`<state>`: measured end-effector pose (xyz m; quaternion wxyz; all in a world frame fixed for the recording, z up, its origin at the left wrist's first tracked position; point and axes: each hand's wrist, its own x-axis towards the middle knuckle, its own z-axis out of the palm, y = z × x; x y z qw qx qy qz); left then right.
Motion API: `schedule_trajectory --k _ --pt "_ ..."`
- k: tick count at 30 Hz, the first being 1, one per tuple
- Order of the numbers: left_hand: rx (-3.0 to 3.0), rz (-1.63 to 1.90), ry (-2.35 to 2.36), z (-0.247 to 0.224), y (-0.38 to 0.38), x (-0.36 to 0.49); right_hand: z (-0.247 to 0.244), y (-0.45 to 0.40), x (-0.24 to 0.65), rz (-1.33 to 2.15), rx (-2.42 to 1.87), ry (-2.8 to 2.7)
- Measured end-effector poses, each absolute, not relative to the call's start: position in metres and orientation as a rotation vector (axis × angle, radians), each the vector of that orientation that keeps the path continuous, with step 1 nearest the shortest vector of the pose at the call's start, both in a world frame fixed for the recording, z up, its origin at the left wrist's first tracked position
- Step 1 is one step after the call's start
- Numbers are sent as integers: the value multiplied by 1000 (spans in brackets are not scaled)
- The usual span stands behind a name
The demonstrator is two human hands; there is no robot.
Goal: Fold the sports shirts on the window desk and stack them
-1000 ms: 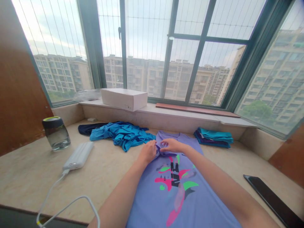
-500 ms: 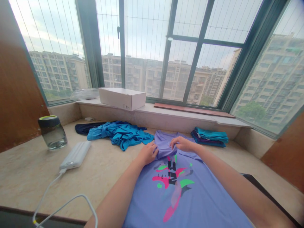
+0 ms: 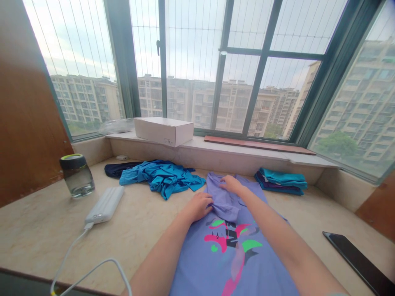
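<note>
The purple shirt (image 3: 210,263) lies right of the crumpled blue clothes (image 3: 166,176), its near end cut off. Near those clothes, the left hand (image 3: 200,205) touches it, fingers part-curled; the right hand (image 3: 231,184), farther from them, bends over it, forearm (image 3: 277,236) hiding some; whether either hand grips, I cannot tell

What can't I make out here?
All in the head view:
Lavender printed fabric T-shirt: near end, cut off by bottom edge.
White rectangular cardboard box: print too small to read.
Flat glossy black slab: near end, cut off by the corner.
Right hand: palm, hidden by its back.
</note>
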<state>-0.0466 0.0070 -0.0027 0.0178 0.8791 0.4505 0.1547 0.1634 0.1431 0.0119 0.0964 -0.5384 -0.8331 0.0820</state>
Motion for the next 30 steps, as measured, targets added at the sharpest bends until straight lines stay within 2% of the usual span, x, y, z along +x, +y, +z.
schedule_trajectory --k 6,11,14,20,25,30 --pt "2508 644 1931 5 15 -53 29 169 119 139 -1622 -2360" --pt "2299 685 2240 1 17 -66 45 182 108 246 -1654 -2403" --pt "2302 544 2233 -7 17 -67 42 176 117 409 -1740 -2502" --pt "2309 496 2179 -11 19 -65 26 150 134 762 -1786 -2677" --pt "2341 538 2120 0 18 -60 33 148 150 766 -1726 -2643" --pt "2501 627 1910 1 15 -53 48 159 174 625 -1773 -2490"
